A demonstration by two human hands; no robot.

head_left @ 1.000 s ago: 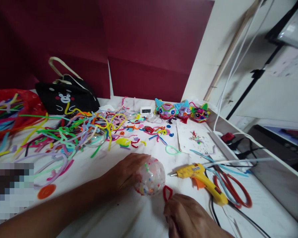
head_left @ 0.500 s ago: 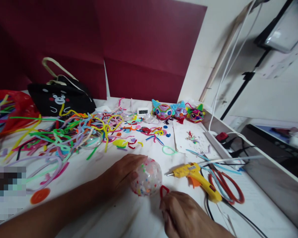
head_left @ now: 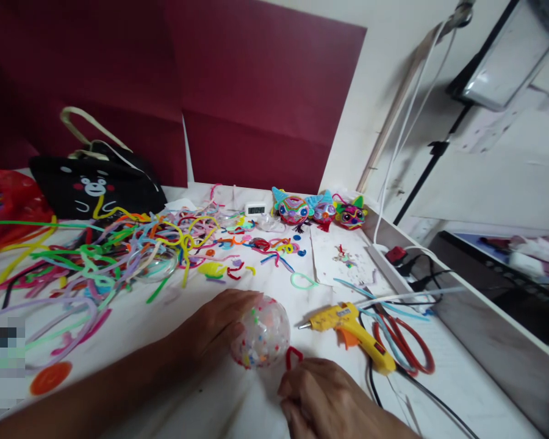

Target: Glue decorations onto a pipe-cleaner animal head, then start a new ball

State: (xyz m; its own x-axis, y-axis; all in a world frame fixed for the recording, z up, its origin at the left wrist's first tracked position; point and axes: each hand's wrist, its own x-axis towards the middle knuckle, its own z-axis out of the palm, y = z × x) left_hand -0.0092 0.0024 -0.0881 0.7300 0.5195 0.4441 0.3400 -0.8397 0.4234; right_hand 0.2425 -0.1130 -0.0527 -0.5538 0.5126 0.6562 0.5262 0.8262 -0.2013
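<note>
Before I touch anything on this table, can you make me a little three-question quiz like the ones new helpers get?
1. True or false: the left hand is holding the yellow glue gun.
2. Pick one: what colour is the bent piece in the right hand?
a) blue
b) red
c) green
3. Count: how many decorated creature heads sit in a row at the back of the table, to the right of the little digital clock?

Key:
1. False; it is on the clear ball with coloured specks.
2. b
3. Three
</note>
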